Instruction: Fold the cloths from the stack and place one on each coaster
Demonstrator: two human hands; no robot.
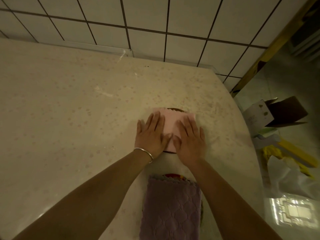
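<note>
A folded pink cloth (173, 121) lies on a dark round coaster (176, 110), of which only thin slivers show at the far and near edges. My left hand (151, 135) presses flat on the cloth's left side, fingers straight. On its right side my right hand (190, 139) lies flat as well. Nearer to me, a folded purple cloth (171, 208) covers a second coaster (173, 175); only a red and yellow strip of that coaster shows at the cloth's far edge.
The table (69, 110) has a pale flowered cover under clear plastic and meets a white tiled wall (155, 18) at the back. Off its right edge, on the floor, stand a cardboard box (277, 111), yellow items (294, 153) and a plastic bag (285, 175).
</note>
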